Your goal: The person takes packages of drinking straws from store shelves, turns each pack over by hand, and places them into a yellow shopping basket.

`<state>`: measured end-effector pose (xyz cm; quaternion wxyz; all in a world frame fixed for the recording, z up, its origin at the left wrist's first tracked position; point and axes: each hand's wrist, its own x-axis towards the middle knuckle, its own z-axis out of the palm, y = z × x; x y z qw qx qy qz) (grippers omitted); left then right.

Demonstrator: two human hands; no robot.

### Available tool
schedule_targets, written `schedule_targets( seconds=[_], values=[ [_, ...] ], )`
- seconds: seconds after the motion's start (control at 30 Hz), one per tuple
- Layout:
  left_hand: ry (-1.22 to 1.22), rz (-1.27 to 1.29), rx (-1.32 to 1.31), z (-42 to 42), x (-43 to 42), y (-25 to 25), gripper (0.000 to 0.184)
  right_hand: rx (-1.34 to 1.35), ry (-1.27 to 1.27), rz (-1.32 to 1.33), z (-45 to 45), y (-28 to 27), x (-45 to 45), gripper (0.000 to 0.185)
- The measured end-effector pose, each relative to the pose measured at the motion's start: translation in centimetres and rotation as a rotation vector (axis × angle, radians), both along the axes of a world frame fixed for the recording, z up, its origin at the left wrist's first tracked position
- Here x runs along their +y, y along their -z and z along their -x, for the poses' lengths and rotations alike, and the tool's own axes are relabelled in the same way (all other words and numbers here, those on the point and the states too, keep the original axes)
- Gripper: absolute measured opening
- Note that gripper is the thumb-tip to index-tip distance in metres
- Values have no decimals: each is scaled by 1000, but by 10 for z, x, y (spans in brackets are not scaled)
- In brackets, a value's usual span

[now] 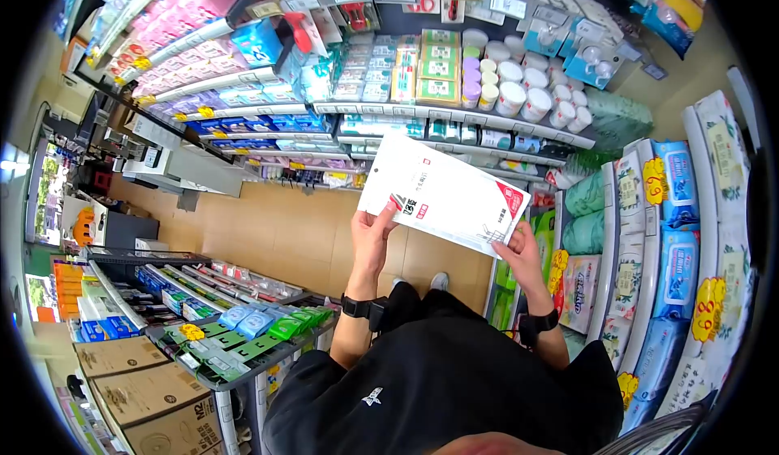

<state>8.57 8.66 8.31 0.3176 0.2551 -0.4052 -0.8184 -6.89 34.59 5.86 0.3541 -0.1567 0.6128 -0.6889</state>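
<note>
A flat white retail packet with red and black print is held up in front of me, tilted down to the right. My left hand pinches its lower left edge, thumb on the front face. At the lower right corner my right hand grips it, thumb on the front and fingers partly hidden behind. A small hang hole shows at the packet's left end. Both wrists wear black bands. What the packet contains cannot be seen.
Shelves ahead carry cotton swab tubs, boxed goods and pink packs. Wipes packs line the right shelf. A low shelf with small packets and cardboard boxes stand at left. Tan tiled floor runs between.
</note>
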Motion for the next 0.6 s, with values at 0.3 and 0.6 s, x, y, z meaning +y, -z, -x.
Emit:
schedule_targets(
  seconds=[0.3,0.6],
  values=[
    [225,134,39,8,71,-34,39,-8,6,113,-71,-33,12,60],
    [278,269,53,4,71,-60,38,280,-228,-251,-77,-108,53,17]
  ],
)
